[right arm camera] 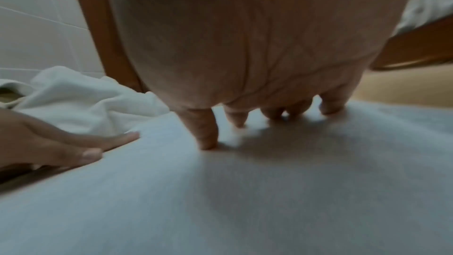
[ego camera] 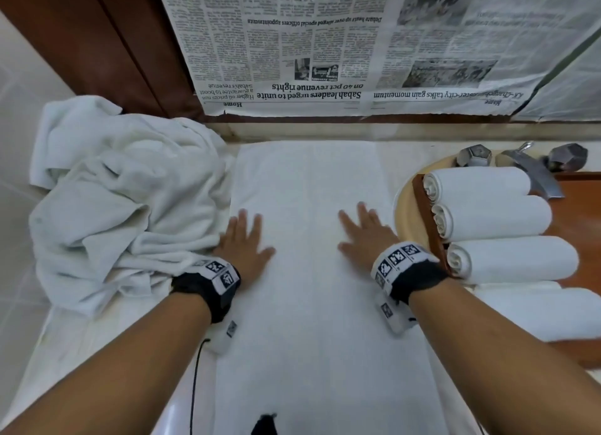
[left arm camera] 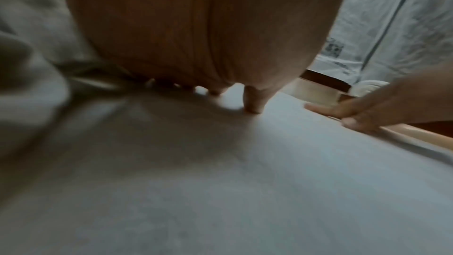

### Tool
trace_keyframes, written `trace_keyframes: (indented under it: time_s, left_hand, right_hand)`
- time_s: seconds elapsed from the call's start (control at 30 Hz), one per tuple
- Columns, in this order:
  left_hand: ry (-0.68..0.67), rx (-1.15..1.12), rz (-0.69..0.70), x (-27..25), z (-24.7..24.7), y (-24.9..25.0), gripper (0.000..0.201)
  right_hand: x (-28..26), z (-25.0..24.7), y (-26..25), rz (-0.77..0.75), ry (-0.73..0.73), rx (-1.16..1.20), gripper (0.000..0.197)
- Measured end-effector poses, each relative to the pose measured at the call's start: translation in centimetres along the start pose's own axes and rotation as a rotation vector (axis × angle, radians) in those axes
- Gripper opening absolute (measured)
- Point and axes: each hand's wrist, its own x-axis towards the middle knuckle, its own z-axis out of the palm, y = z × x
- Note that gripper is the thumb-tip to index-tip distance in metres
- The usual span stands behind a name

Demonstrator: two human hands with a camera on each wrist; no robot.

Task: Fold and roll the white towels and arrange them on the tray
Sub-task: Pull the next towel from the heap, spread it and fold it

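A long white towel [ego camera: 305, 272] lies flat on the counter, stretching away from me. My left hand [ego camera: 244, 239] rests palm down on its left side, fingers straight and spread. My right hand [ego camera: 364, 233] lies flat on its right side the same way. Both wrist views show the fingers pressing the flat towel [left arm camera: 245, 181] [right arm camera: 245, 201]. Several rolled white towels [ego camera: 487, 216] lie side by side on the wooden tray [ego camera: 422, 207] at the right.
A heap of crumpled white towels [ego camera: 123, 200] sits at the left, touching the flat towel's edge. Newspaper [ego camera: 357, 44] covers the wall behind. A metal tap [ego camera: 533, 171] with two handles stands behind the tray, which sits over a round basin rim [ego camera: 401, 200].
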Motion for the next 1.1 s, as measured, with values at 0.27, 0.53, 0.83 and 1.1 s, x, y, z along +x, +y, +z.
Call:
trace_keyframes:
  time_s: [0.27,0.53,0.83,1.1]
  left_hand:
    - [-0.066,-0.037,0.249,-8.1,4.1,4.6,0.072]
    - [0.145,-0.055,-0.024,-15.3,10.5,4.9,0.085]
    - [0.192,-0.212,-0.324,-21.2,16.2,2.1,0.084]
    - [0.173,-0.103,0.002,-24.9,19.6,5.4,0.074]
  right_hand:
    - [-8.4,5.7,-1.7,-0.188,-0.053,-0.004,0.078]
    - [-15.9,10.3,0.5,-0.153,0.076,-0.018,0.077]
    - [-21.0,15.8,3.3,0.050,0.119,0.082,0.081]
    - [-25.5,21.3,1.4,-0.179,0.140,0.061,0.075]
